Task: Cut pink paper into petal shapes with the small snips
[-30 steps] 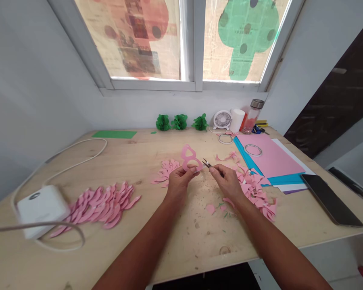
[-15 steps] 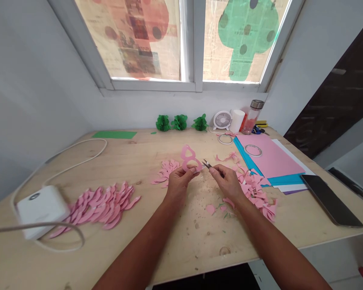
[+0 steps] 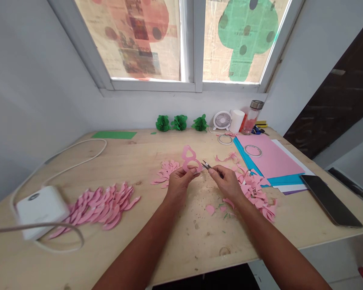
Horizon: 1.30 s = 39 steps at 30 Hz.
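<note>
My left hand pinches the lower edge of a pink paper cutout with two openings in it. Closed round a pair of small scissors is my right hand; the dark blades point left, close to the paper's right edge. Behind my left hand lies a small pile of pink paper petals. A larger heap of petals spreads to the left. Pink paper scraps are piled beside my right hand, and a round pink bit lies below.
A white power bank with cables is at the left. Green paper puffs, a small fan and a bottle stand at the back. Coloured sheets, tape rings and a phone lie right.
The pink cutout has shifted very slightly to the right in my left hand. My right hand and the scissors have barely moved.
</note>
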Each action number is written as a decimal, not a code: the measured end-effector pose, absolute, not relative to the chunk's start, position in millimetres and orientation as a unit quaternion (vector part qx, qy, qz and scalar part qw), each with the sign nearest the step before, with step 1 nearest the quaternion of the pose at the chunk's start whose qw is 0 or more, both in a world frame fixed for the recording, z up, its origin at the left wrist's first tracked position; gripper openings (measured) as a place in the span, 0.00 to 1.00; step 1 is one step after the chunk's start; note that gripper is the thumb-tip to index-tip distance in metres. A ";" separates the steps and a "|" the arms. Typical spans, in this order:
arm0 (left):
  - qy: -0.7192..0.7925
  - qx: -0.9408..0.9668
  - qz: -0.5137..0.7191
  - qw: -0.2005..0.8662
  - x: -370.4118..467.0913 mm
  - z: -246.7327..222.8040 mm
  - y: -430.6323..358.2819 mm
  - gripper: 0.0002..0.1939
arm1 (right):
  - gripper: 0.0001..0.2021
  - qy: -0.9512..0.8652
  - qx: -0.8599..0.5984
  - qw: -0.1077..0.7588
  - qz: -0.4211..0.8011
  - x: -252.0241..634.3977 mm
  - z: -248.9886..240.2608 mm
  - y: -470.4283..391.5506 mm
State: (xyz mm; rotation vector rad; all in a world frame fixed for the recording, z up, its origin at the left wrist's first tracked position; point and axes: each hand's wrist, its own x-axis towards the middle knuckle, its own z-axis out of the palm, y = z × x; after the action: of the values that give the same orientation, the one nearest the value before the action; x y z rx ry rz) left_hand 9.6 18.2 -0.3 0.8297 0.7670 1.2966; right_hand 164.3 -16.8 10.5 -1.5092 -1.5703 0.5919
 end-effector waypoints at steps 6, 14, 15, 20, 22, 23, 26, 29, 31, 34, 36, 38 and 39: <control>0.340 0.368 0.566 0.654 9.6 -1.4 18.9 0.09 | 0.19 -0.628 -0.604 0.429 0.240 164.6 11.6 -16.1; 0.345 0.363 0.571 0.651 10.1 -0.4 18.1 0.09 | 0.19 -0.628 -0.606 0.427 0.239 166.1 11.8 -15.9; 0.346 0.364 0.570 0.650 10.0 -0.2 18.1 0.10 | 0.19 -0.630 -0.605 0.425 0.238 166.1 11.6 -15.9; 0.345 0.366 0.570 0.650 9.6 0.3 18.0 0.10 | 0.19 -0.632 -0.602 0.426 0.238 166.1 11.0 -16.1; 0.342 0.364 0.570 0.653 9.6 0.3 17.9 0.09 | 0.19 -0.632 -0.602 0.426 0.239 166.0 10.5 -16.3; 0.340 0.363 0.570 0.654 9.6 0.4 17.9 0.09 | 0.19 -0.631 -0.602 0.427 0.239 165.9 10.3 -16.3; 0.337 0.360 0.572 0.655 9.7 0.6 18.0 0.09 | 0.19 -0.632 -0.600 0.427 0.241 165.2 9.8 -16.7; 0.337 0.361 0.572 0.655 9.7 0.8 18.1 0.09 | 0.20 -0.633 -0.598 0.427 0.243 164.3 10.2 -17.1; 0.338 0.365 0.570 0.654 9.6 0.9 18.0 0.09 | 0.19 -0.633 -0.598 0.427 0.244 164.0 10.8 -17.2; 0.342 0.368 0.568 0.651 9.4 0.8 17.9 0.09 | 0.19 -0.632 -0.599 0.427 0.244 164.4 12.0 -17.1; 0.344 0.365 0.571 0.650 9.5 0.9 17.9 0.09 | 0.19 -0.630 -0.601 0.428 0.243 164.9 12.5 -17.1; 0.345 0.363 0.572 0.650 9.5 1.0 17.9 0.09 | 0.19 -0.629 -0.601 0.429 0.241 165.4 12.8 -17.1; 0.346 0.363 0.571 0.650 9.5 1.1 18.0 0.09 | 0.19 -0.631 -0.601 0.428 0.241 165.5 12.9 -17.1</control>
State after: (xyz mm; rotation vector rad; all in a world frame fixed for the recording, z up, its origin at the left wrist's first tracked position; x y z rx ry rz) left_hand 9.5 18.0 1.1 0.8253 0.7851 1.2973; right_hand 165.5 -17.1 12.9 -1.4998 -1.5745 0.6024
